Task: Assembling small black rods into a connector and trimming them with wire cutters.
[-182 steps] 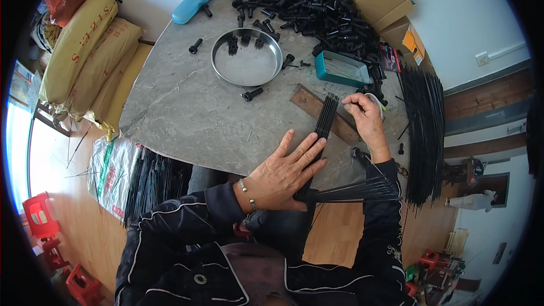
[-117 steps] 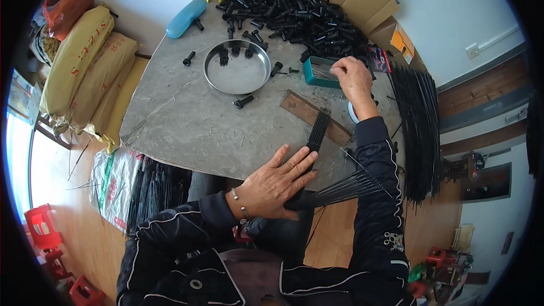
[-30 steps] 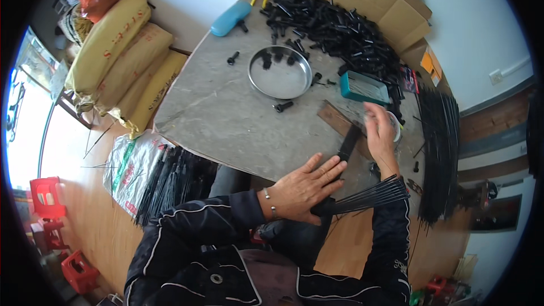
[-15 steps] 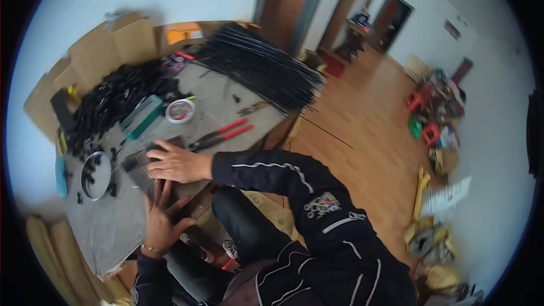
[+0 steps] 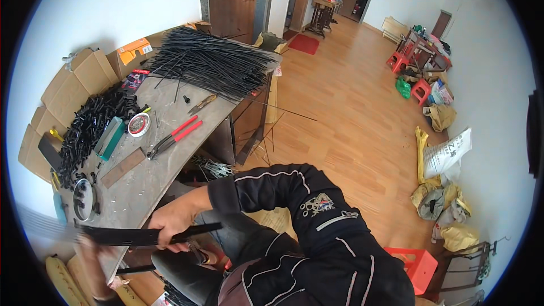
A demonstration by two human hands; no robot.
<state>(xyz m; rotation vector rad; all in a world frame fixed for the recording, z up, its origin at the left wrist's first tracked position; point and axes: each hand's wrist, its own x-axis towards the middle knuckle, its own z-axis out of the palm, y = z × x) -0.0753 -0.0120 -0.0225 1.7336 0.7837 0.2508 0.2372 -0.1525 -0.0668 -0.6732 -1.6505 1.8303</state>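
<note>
Just past the table's near edge, my right hand (image 5: 177,220) is closed around a bundle of long black rods (image 5: 120,236). The bundle lies nearly level, with one end over my lap. At its left end, thin greyish lengths (image 5: 48,225) smear with motion. Blurred too is my left hand (image 5: 93,256), by the bundle's left part; its fingers cannot be made out. On the table (image 5: 148,178) close by lie a flat brown strip (image 5: 123,168), red-handled pliers (image 5: 174,137) and a round clear-walled dish (image 5: 84,199) with small black pieces.
A heap of small black parts (image 5: 93,127) lies against cardboard (image 5: 79,82). A green box (image 5: 109,139) and round white tub (image 5: 139,124) stand beside it. Many black rods (image 5: 209,62) cover the far end. A red plastic stool (image 5: 416,269) is at lower right.
Both hands have come off the tabletop, down and toward me, with the black bundle now seen in the right one. The brown strip lies uncovered. The view has shifted.
</note>
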